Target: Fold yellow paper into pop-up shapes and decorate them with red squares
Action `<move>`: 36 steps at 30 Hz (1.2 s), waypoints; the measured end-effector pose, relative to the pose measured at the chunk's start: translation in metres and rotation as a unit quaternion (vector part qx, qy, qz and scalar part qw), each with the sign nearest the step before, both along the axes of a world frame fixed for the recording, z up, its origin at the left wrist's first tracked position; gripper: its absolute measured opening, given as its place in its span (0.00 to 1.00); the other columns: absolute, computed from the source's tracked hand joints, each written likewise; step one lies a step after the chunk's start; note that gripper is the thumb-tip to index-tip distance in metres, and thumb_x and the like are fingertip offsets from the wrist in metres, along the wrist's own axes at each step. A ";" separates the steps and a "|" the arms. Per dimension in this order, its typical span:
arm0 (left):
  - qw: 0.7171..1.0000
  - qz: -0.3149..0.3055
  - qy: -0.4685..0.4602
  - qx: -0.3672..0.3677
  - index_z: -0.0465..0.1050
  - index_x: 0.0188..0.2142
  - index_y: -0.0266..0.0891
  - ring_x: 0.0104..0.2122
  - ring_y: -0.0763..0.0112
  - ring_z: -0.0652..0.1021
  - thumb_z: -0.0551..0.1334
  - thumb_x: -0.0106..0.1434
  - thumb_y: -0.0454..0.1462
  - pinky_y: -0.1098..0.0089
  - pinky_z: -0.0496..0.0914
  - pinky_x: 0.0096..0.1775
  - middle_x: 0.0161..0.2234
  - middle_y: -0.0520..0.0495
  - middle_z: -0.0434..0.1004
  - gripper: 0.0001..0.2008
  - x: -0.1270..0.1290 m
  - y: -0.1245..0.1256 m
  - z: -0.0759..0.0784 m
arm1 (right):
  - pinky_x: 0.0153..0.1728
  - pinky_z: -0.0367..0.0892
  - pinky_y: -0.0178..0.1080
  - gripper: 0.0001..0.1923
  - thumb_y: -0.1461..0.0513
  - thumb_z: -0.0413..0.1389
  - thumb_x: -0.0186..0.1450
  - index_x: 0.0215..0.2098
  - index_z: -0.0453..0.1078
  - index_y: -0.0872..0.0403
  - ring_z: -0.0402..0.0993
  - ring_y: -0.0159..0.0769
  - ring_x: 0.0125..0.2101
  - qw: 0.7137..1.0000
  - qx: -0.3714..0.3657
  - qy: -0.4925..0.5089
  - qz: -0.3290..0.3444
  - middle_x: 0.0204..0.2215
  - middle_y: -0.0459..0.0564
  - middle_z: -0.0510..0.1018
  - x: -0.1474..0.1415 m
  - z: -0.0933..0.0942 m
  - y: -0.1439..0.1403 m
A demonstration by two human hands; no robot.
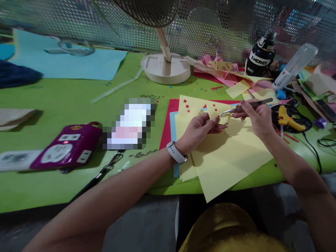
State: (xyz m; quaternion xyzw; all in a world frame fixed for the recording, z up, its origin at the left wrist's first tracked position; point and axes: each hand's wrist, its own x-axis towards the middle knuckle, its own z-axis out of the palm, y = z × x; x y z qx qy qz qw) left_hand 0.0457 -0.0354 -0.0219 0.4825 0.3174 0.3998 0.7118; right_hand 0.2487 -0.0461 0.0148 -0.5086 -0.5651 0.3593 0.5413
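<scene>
My left hand (201, 126), with a white watch band at its wrist, pinches a small pale yellow paper piece (213, 107) that carries little red squares. My right hand (256, 113) is closed around metal tweezers (253, 104), whose tips point left and meet the paper close to my left thumb. Whether the tips grip anything is too small to tell. Beneath both hands lie large pale yellow paper sheets (231, 164), on top of a red sheet (166, 133) and a light blue sheet (173, 127). Several red squares (187, 106) rest on the upper left of the yellow sheet.
A yellow glue gun (290, 119) lies to the right with its cord. Paper scraps (220, 68), a black bottle (260, 57) and a clear bottle (296, 66) stand behind. A fan base (181, 71), a phone (131, 126) and a purple power strip (68, 145) are further left.
</scene>
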 end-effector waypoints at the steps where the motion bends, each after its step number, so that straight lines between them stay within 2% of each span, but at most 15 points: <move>1: 1.000 0.001 0.001 0.002 0.70 0.35 0.37 0.40 0.62 0.85 0.72 0.58 0.48 0.66 0.80 0.44 0.33 0.47 0.83 0.19 0.000 0.000 0.000 | 0.20 0.71 0.32 0.23 0.42 0.63 0.60 0.33 0.72 0.53 0.84 0.37 0.27 1.000 -0.002 -0.001 -0.002 0.27 0.49 0.83 0.000 0.000 0.000; 14: 1.000 -0.009 0.006 0.003 0.70 0.35 0.37 0.40 0.62 0.85 0.72 0.57 0.50 0.66 0.80 0.43 0.34 0.46 0.83 0.20 0.000 0.001 -0.002 | 0.21 0.71 0.30 0.23 0.42 0.63 0.59 0.35 0.67 0.51 0.84 0.36 0.28 0.999 0.009 0.015 -0.026 0.24 0.45 0.82 -0.003 -0.002 0.000; 19: 1.000 -0.020 0.015 0.012 0.70 0.35 0.38 0.42 0.60 0.85 0.71 0.59 0.49 0.64 0.81 0.44 0.35 0.45 0.83 0.19 0.000 0.001 -0.003 | 0.20 0.71 0.31 0.24 0.41 0.63 0.59 0.36 0.67 0.51 0.84 0.37 0.28 1.000 0.006 0.010 -0.022 0.25 0.46 0.82 -0.002 -0.003 0.000; 31: 0.999 -0.024 0.026 0.004 0.72 0.39 0.36 0.41 0.60 0.85 0.71 0.60 0.46 0.67 0.81 0.40 0.37 0.42 0.84 0.17 0.000 -0.002 -0.001 | 0.19 0.70 0.32 0.24 0.41 0.64 0.58 0.35 0.68 0.50 0.84 0.38 0.28 0.999 0.021 0.001 -0.037 0.25 0.45 0.82 -0.002 0.002 -0.002; 36: 0.999 -0.036 0.034 0.018 0.73 0.39 0.37 0.41 0.61 0.85 0.70 0.61 0.46 0.69 0.80 0.39 0.38 0.42 0.84 0.15 0.000 -0.001 -0.003 | 0.18 0.68 0.30 0.24 0.41 0.65 0.57 0.34 0.68 0.51 0.84 0.38 0.27 1.000 0.026 0.008 -0.016 0.24 0.46 0.82 -0.003 0.004 -0.003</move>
